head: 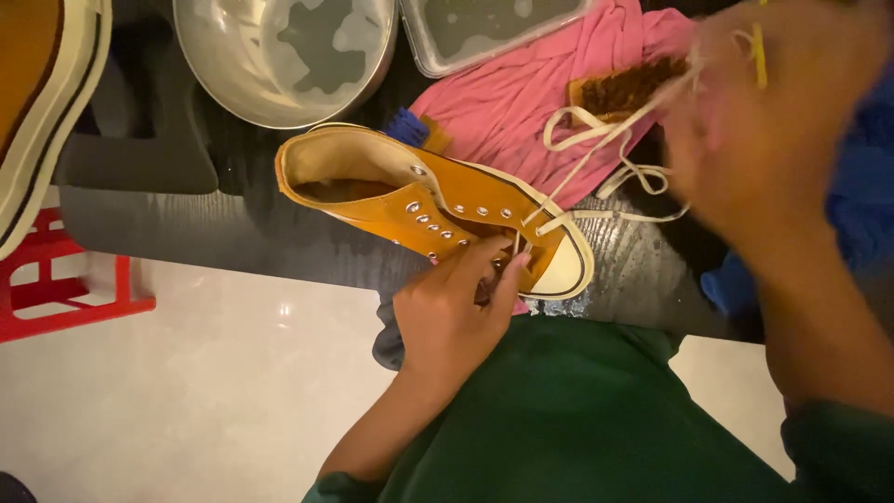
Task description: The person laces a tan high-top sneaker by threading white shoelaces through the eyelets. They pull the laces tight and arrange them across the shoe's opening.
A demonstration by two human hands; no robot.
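An orange high-top canvas shoe with a white toe cap lies on its side on the dark table. My left hand presses on the shoe's near side by the eyelets, fingers curled onto the canvas. A cream shoelace runs from the lowest eyelets up and to the right. My right hand, blurred and raised close to the camera, grips the lace's far end and holds it taut.
A metal bowl with soapy water and a clear rectangular tub stand at the back. A pink cloth holds a brown bristle brush. A second orange shoe is at far left, above a red crate.
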